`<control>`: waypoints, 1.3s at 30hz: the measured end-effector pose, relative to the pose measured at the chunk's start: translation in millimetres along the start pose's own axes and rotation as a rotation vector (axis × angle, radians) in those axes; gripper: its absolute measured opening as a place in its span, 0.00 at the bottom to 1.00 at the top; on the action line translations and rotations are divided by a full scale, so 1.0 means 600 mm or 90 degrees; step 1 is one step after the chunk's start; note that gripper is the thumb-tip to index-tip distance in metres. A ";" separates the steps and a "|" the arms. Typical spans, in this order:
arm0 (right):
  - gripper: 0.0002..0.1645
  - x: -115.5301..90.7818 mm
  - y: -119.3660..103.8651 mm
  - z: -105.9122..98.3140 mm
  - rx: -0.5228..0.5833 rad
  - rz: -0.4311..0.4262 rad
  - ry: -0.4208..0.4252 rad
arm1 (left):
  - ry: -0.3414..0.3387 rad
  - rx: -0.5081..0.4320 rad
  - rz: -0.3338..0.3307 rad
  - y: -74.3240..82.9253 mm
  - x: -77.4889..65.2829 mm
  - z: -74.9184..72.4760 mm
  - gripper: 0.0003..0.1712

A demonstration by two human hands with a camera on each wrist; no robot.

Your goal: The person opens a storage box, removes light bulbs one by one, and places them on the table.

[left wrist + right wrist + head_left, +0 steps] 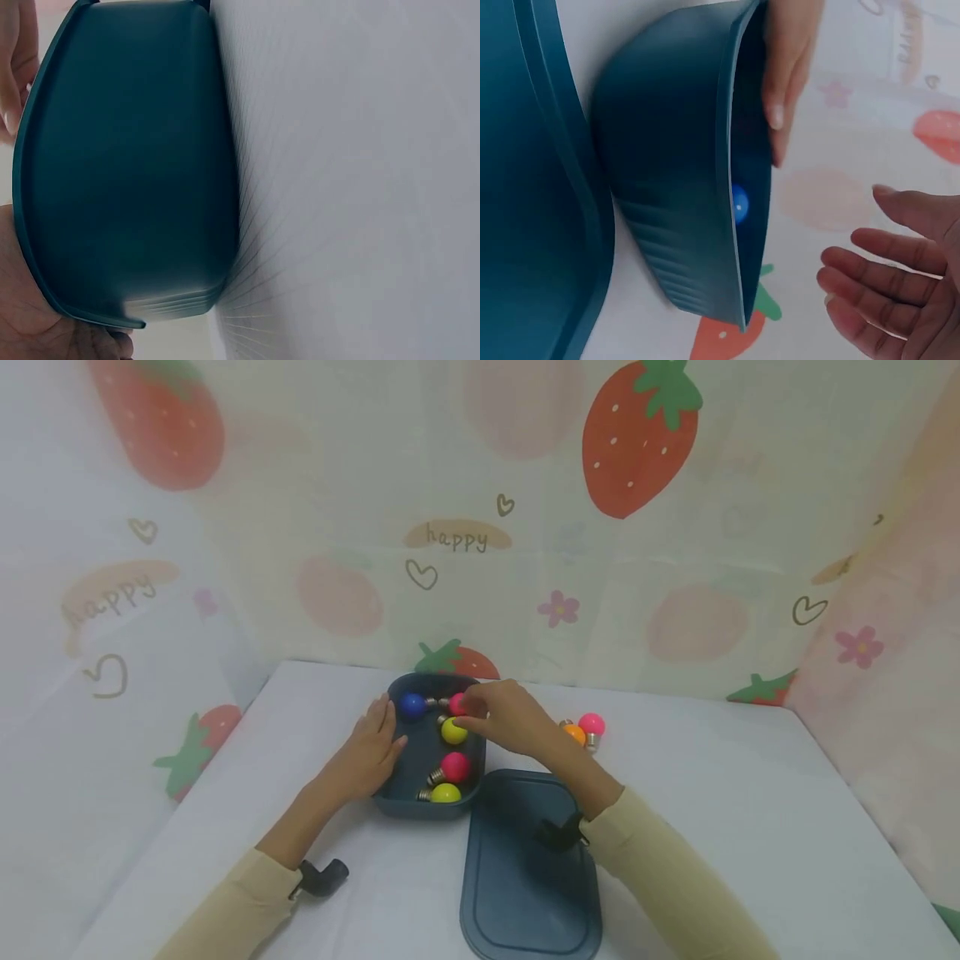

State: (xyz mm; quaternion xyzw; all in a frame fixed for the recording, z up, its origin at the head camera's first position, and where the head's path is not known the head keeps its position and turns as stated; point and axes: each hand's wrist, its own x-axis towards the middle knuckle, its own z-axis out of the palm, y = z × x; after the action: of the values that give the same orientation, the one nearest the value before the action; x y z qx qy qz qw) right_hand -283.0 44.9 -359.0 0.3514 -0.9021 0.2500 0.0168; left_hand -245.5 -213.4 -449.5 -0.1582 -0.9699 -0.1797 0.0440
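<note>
Several coloured light bulbs lie in a dark blue rectangular box: a blue bulb [412,706], a pink bulb [457,704] partly behind my fingers, a yellow bulb [453,732], and another pink bulb [455,767] and yellow bulb [446,793] near the front. My left hand [367,752] rests on the left rim of the box [135,157], its fingers fairly straight. Over the right side of the box hovers my right hand [506,714]. In the right wrist view, that hand's loosely bent fingers [885,259] hold nothing.
Beside the box, on the white table [712,827], lies a dark blue lid [525,877], partly under my right forearm. An orange bulb [576,734] and a pink bulb [592,724] sit to the right, behind the right wrist. Strawberry-print cloth [450,460] hangs behind the table.
</note>
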 end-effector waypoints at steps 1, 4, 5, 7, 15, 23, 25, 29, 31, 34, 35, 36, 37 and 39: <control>0.17 0.008 -0.001 0.001 -0.008 -0.012 -0.007 | 0.001 -0.002 0.000 0.000 0.000 0.000 0.40; 0.18 0.031 -0.002 0.004 -0.032 -0.043 -0.019 | 0.002 -0.007 -0.001 -0.001 0.000 0.002 0.40; 0.18 0.038 -0.002 0.005 -0.037 -0.053 -0.023 | 0.003 -0.007 0.000 -0.001 0.000 0.003 0.39; 0.18 0.051 0.000 0.008 -0.045 -0.066 -0.032 | 0.003 -0.006 0.002 -0.001 0.000 0.004 0.39; 0.23 0.096 0.008 0.029 -0.036 -0.076 -0.078 | -0.002 -0.002 0.001 0.001 0.001 0.002 0.39; 0.24 0.132 0.015 0.068 -0.043 -0.068 -0.107 | 0.002 0.004 0.002 0.002 -0.002 -0.004 0.39; 0.24 0.140 0.016 0.076 -0.040 -0.066 -0.115 | 0.005 0.006 0.001 0.002 -0.003 -0.008 0.38; 0.25 0.153 0.016 0.090 -0.043 -0.055 -0.122 | 0.009 0.011 -0.001 -0.003 -0.002 -0.006 0.39; 0.25 0.157 0.015 0.095 -0.055 -0.044 -0.122 | 0.005 0.012 -0.002 -0.005 -0.001 -0.002 0.39; 0.25 0.160 0.014 0.101 -0.073 -0.031 -0.121 | 0.008 0.013 0.000 -0.005 0.000 0.002 0.39; 0.25 0.161 0.014 0.102 -0.077 -0.029 -0.120 | 0.010 0.012 0.002 -0.005 0.000 0.002 0.39; 0.25 0.162 0.014 0.104 -0.080 -0.026 -0.119 | 0.012 0.011 0.002 -0.004 0.000 0.002 0.39; 0.25 0.163 0.014 0.105 -0.083 -0.025 -0.118 | 0.013 0.011 0.002 -0.004 0.001 0.002 0.39; 0.26 0.166 0.014 0.108 -0.088 -0.024 -0.119 | 0.015 0.010 0.003 -0.002 0.001 0.000 0.39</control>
State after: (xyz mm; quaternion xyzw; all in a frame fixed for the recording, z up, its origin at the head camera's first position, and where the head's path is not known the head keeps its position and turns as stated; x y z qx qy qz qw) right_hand -354.0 -41.9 -398.9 0.3880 -0.9081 0.1528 -0.0384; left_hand -246.4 -214.5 -449.8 -0.1577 -0.9704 -0.1738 0.0573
